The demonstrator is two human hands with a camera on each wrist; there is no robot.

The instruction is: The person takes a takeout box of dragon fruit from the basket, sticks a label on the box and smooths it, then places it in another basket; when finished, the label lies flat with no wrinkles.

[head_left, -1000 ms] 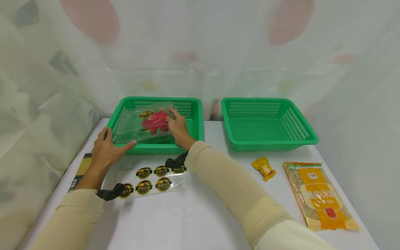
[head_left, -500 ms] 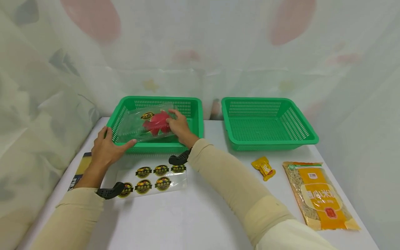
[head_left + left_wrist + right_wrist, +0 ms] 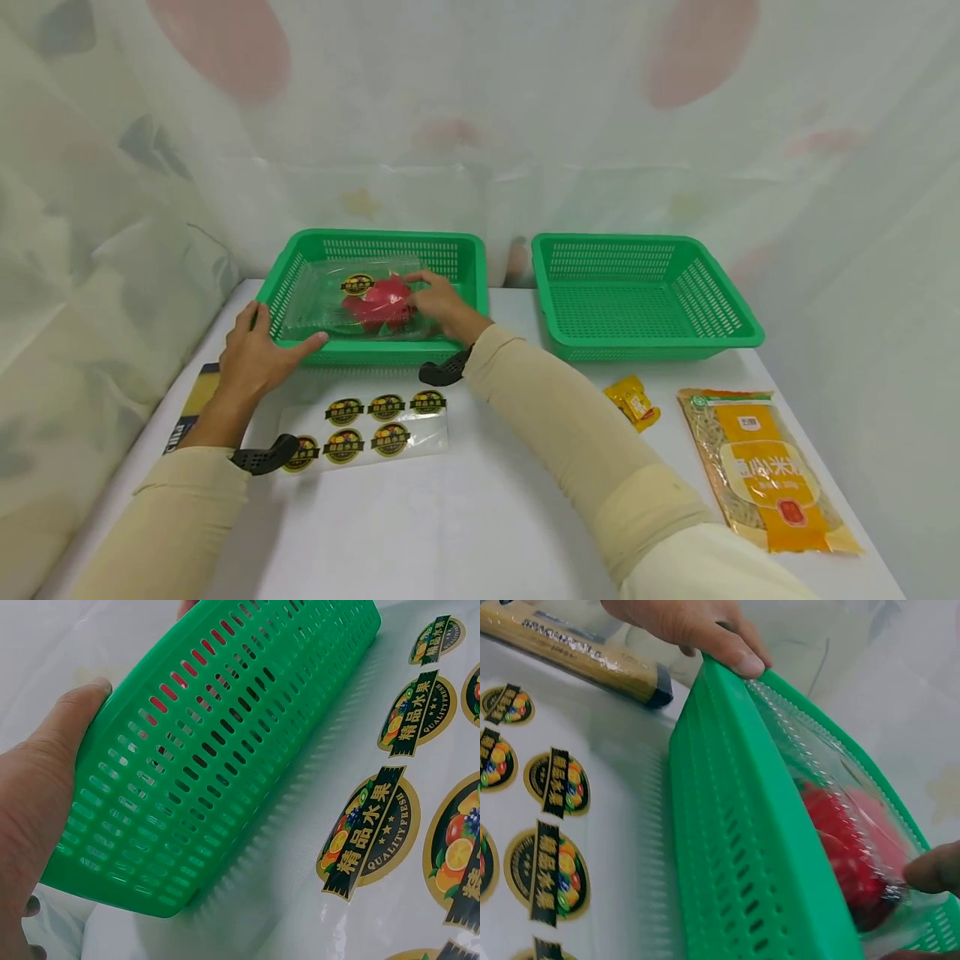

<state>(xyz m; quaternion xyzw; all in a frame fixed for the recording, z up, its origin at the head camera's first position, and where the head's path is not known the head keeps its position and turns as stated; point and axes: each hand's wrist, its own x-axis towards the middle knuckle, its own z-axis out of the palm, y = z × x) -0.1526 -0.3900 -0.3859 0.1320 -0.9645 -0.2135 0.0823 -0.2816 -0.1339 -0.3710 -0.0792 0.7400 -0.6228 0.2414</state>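
Clear clamshell box (image 3: 352,300) with red fruit inside, lying low in left green basket (image 3: 465,250), long axis running side to side across the basket floor. Right hand (image 3: 442,304) at box's right end, fingertips pinching the near right corner over the red fruit (image 3: 847,840), thumb and finger seen at the plastic edge in the right wrist view. Left hand (image 3: 251,354) outside the basket at box's far left, thumb hooked over the near-left rim (image 3: 82,705), fingers extended along the slotted wall, steadying rather than lifting. Box thus directly under and left of right hand, just beyond the rim from left hand; right hand the nearer and the only one touching it.

Round black-and-gold sticker on box lid (image 3: 357,284), matching sticker sheet (image 3: 367,425) on desk (image 3: 450,517) just behind both wrists. Stickers reading "精品水果" and "QUALITY FRESH" (image 3: 371,829) in the left wrist view, with fruit artwork.

Second green basket (image 3: 645,292) well to the right of right hand, nothing visible inside. Small yellow packet (image 3: 633,402) and long orange-and-clear bag of noodle-like strands (image 3: 765,467) further right on desk; bag's characters too small to read. Flat dark-ended package (image 3: 577,656) beside left hand, Latin lettering blurred, not legible.
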